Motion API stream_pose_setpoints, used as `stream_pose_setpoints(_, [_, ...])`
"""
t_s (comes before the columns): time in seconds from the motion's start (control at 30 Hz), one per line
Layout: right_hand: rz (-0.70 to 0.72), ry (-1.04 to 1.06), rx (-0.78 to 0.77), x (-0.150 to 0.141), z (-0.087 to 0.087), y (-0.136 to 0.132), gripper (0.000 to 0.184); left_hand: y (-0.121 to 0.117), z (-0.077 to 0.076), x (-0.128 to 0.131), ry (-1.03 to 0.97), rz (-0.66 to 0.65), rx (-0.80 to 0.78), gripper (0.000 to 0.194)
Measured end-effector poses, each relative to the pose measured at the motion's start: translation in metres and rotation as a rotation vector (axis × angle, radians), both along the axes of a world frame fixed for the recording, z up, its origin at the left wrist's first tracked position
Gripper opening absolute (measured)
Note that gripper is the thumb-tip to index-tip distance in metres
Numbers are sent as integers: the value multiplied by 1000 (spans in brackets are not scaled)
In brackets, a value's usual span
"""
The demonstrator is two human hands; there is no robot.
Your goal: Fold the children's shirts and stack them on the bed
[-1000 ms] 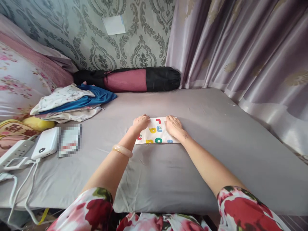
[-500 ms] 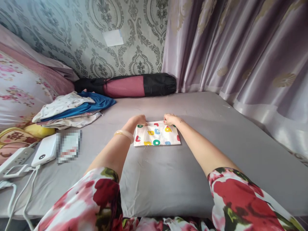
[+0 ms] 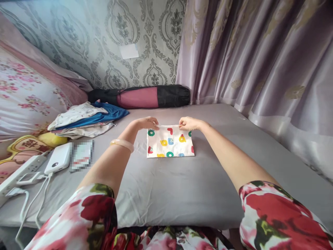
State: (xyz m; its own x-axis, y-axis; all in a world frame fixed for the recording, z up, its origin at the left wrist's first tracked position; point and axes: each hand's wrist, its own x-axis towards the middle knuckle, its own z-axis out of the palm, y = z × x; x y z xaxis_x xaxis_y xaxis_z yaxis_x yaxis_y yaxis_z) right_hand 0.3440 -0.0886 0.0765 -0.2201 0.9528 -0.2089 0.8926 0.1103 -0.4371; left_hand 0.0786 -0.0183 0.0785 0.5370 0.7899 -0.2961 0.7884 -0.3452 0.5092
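Observation:
A folded white cloth [image 3: 170, 142] printed with colourful letters lies on the grey bed sheet [image 3: 182, 191] in front of me. Its far edge is pinched at the left by my left hand [image 3: 147, 123], the fingers closed on the fabric. At the right end of that same edge, my right hand [image 3: 191, 123] also pinches the cloth. The far edge looks slightly raised between the two hands, while the near edge rests on the sheet. Whether the cloth is a garment I cannot tell. A pale bangle [image 3: 123, 144] circles my left wrist.
At left lie a pile of clothes [image 3: 83, 118], a white power bank [image 3: 58, 158], a power strip [image 3: 24, 172] with cables and a blurred packet [image 3: 82, 156]. A long black and pink bag [image 3: 140, 97] lies along the wall. Curtains [image 3: 247, 52] hang at right.
Both hands have lifted a little with the cloth's far edge, so more of its print shows. The view has shifted slightly.

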Motion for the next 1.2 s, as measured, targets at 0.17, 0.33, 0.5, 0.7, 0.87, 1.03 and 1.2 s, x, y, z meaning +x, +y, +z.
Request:
stream_pose_setpoints(0.17, [105, 171, 161, 12, 31, 6, 24, -2, 42, 2, -169, -68, 149, 41])
stream_pose_setpoints(0.33, [48, 48, 643, 9, 35, -3, 34, -7, 44, 7, -275, -55, 622, 37])
stream_pose_setpoints(0.5, [137, -148, 802, 2, -9, -31, 37, -28, -10, -1, -192, -117, 803, 46])
stream_pose_setpoints(0.7, [251, -175, 753, -4, -65, -69, 37, -73, -72, -18, -163, -230, 809, 46])
stream_pose_setpoints(0.87, [270, -172, 706, -4, -87, -81, 38, -94, -92, -25, -138, -298, 766, 48])
stream_pose_setpoints(1.03, [298, -145, 649, -3, -96, -90, 41, -98, -102, -28, -155, -360, 734, 46])
stream_pose_setpoints(1.2, [295, -133, 593, -3, -95, -103, 39, -108, -101, -32, -156, -391, 738, 49])
